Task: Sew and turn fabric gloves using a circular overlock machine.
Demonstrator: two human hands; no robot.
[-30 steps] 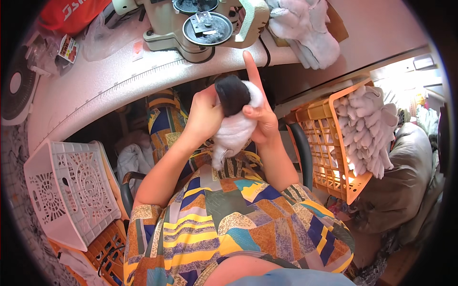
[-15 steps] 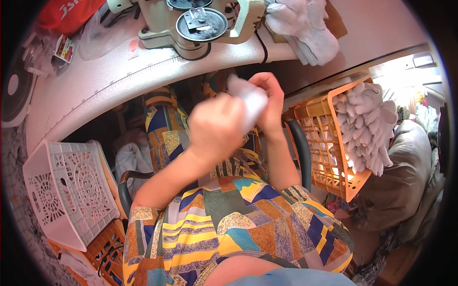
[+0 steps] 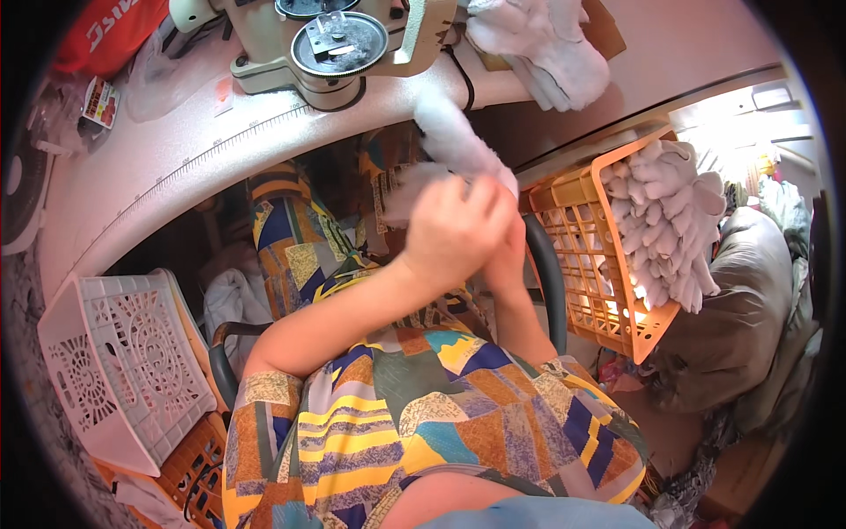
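Observation:
Above my lap, my left hand (image 3: pixel 454 227) and my right hand (image 3: pixel 506 251) are close together, both closed on a white fluffy sock (image 3: pixel 460 145). One length of it stretches up from my fingers toward the table edge. Another pale, blurred part (image 3: pixel 410 189) sticks out to the left of my left hand; whether it belongs to the same sock I cannot tell. My left hand partly hides the right one's fingers.
Ahead on the white table (image 3: pixel 198 145) stands a beige machine with round dark plates (image 3: pixel 339 44). White socks (image 3: pixel 551 53) lie right of it. An orange basket (image 3: pixel 617 264) of socks stands to my right, a white crate (image 3: pixel 132 353) to my left. Chair armrests (image 3: pixel 548 282) flank me.
My left hand has moved right, up against my right hand. The sock, bunched between the hands before, now stretches upward from them. The whole view has shifted slightly.

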